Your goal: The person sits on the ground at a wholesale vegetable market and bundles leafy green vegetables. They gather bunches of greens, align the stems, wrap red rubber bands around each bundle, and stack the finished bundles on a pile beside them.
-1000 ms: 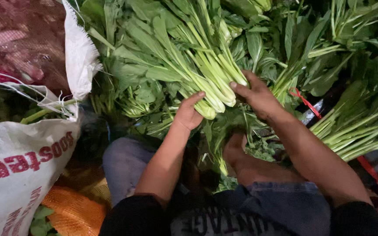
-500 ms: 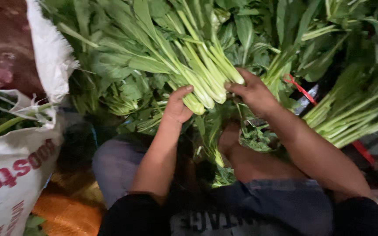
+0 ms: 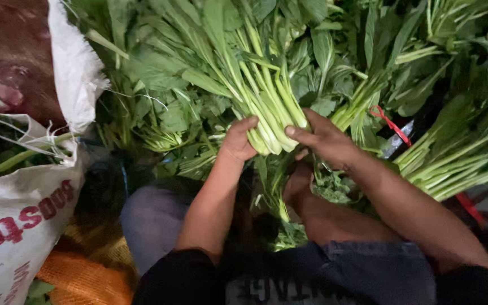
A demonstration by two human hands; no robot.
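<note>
Setting: produce market stall or vegetable sorting spot, floor level. Evidence: heaps of leafy greens (image 3: 312, 51) filling the whole upper view; several bunches (image 3: 458, 158) tied at the stems, one with a red band (image 3: 388, 121); a white woven sack (image 3: 21, 214) with red print; an orange mesh bag (image 3: 83, 279); a person seated low among the piles.

I am gripping a bunch of leafy greens (image 3: 266, 107) by its pale stems, my left hand (image 3: 238, 138) and right hand (image 3: 323, 138) clasping the cut ends; a white woven sack (image 3: 18, 214) is lying beside my left knee.
</note>
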